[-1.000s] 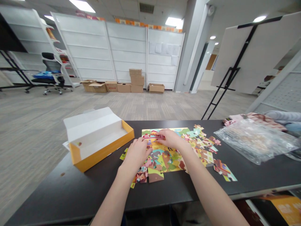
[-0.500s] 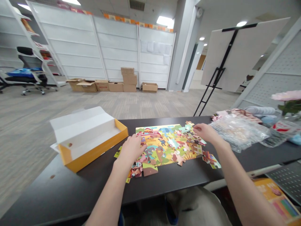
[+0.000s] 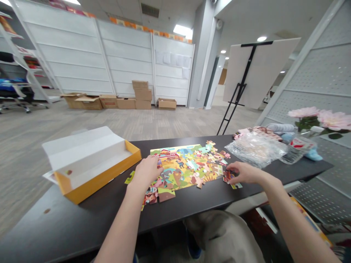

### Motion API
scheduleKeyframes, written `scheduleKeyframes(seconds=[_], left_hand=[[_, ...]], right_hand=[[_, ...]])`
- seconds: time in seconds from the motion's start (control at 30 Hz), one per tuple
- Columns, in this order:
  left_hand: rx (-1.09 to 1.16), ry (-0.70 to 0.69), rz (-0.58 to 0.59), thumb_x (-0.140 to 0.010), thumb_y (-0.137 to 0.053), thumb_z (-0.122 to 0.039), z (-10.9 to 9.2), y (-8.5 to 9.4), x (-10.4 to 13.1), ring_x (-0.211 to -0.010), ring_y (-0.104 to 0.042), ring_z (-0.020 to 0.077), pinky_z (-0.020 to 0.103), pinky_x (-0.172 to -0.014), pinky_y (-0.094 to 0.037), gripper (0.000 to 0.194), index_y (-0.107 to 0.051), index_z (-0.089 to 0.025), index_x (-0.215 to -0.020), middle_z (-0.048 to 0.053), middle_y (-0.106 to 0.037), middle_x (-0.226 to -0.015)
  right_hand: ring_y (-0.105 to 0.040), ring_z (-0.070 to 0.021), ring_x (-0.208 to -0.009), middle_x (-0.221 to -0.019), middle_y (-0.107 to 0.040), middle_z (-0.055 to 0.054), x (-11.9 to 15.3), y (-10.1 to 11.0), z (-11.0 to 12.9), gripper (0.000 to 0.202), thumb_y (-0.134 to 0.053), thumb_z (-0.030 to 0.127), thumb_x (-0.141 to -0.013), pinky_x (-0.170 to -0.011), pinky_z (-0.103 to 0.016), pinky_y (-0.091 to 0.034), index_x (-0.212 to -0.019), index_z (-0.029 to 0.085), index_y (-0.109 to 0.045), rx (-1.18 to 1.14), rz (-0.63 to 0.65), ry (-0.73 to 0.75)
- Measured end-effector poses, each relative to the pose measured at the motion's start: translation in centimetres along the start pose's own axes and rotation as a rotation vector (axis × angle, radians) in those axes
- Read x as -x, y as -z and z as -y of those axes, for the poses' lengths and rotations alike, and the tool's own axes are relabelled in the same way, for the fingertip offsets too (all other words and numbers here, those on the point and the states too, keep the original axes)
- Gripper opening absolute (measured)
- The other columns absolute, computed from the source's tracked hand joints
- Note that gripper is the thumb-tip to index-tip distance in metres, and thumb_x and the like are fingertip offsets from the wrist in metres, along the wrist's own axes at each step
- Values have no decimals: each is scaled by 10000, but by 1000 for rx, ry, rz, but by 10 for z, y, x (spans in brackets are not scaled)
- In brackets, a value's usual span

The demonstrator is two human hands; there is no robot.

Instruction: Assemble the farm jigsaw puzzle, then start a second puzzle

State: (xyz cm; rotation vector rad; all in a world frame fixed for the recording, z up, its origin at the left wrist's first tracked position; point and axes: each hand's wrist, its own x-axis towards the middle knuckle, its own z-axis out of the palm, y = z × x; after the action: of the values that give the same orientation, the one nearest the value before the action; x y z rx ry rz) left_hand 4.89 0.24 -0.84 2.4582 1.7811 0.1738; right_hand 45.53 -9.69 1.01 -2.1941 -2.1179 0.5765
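Note:
A colourful farm-scene jigsaw puzzle (image 3: pixel 181 164) lies on the dark table, with several loose pieces on and around it. My left hand (image 3: pixel 146 171) rests palm down over its left edge, fingers stretched out and partly hidden from me. Off the puzzle's lower right corner, my right hand (image 3: pixel 244 173) is over a small group of puzzle pieces (image 3: pixel 229 176). Its thumb and forefinger are apart, with red and purple pieces showing between them. More loose pieces (image 3: pixel 211 146) lie at the upper right, and others (image 3: pixel 150 196) below my left hand.
An open yellow box (image 3: pixel 98 182) with a white inside stands at the left of the dark table (image 3: pixel 109 215). To the right lie a clear plastic bag (image 3: pixel 256 148), folded cloths (image 3: pixel 257 132) and a vase area with pink flowers (image 3: pixel 333 119). An easel (image 3: pixel 241 87) stands beyond.
My right hand has come down and nearer, from the puzzle's upper right edge to the pieces at its lower right. My left hand stays at the left edge. The camera view has turned rightward.

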Motion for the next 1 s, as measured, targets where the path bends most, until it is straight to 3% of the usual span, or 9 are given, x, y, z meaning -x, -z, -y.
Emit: scheduleKeyframes(seconds=[0.1,0.23,0.37,0.47,0.67,0.83,1.0], left_hand=[[5,-17,11,-893,-560,-400,1,2,1,-1054,-683,313,378,-871,-536,379,-659,-154,-1164,162,-673,-1186],[44,-46,17,-894,-588,-394,6,5,6,-1076,-679,295,363,-896,-531,369,-660,-157,-1167,157,-654,-1224],[47,-65,42,-903,-592,-408,12,7,13,-1082,-677,297,366,-891,-533,365,-668,-160,-1161,160,-640,-1254],[30,-82,34,-914,-583,-397,13,11,20,-1068,-682,306,379,-871,-542,381,-667,-152,-1194,165,-646,-1237],[71,-89,-21,-923,-571,-313,12,16,26,-1082,-676,305,382,-874,-548,346,-676,-161,-1215,150,-674,-1224],[381,-190,-90,-828,-703,-249,18,15,27,-1149,-664,280,354,-977,-517,498,-622,-190,-1316,120,-673,-1322],[792,-172,-35,-766,-752,-239,26,14,24,-795,-732,196,292,-736,-569,692,-509,-203,-1413,66,-758,-1053]], right_hand=[[-679,-246,-845,-910,-757,-53,1,-3,4,305,-765,330,-629,-739,-308,-505,-906,209,-717,-37,34,25],[-678,-231,-800,-851,-742,-43,0,-1,-4,379,-777,309,-578,-695,-298,-508,-919,207,-648,-147,-11,-30],[-687,-226,-736,-757,-729,-44,0,10,-4,312,-715,428,-677,-691,-323,-526,-873,205,-620,-345,17,-6],[-717,-244,-836,-850,-757,-68,-4,19,10,366,-695,515,-733,-786,-357,-550,-915,202,-641,-452,-28,81],[-733,-271,-979,-1033,-771,-113,-47,7,78,407,-722,508,-765,-895,-393,-564,-1004,179,-693,-600,-112,297],[-730,-249,-996,-1047,-771,-101,-98,-20,158,289,-672,383,-826,-923,-397,-562,-1029,181,-710,-666,-45,526],[-740,-219,-920,-974,-776,-78,-123,-37,213,269,-645,247,-824,-846,-360,-576,-1084,185,-659,-702,27,605]])
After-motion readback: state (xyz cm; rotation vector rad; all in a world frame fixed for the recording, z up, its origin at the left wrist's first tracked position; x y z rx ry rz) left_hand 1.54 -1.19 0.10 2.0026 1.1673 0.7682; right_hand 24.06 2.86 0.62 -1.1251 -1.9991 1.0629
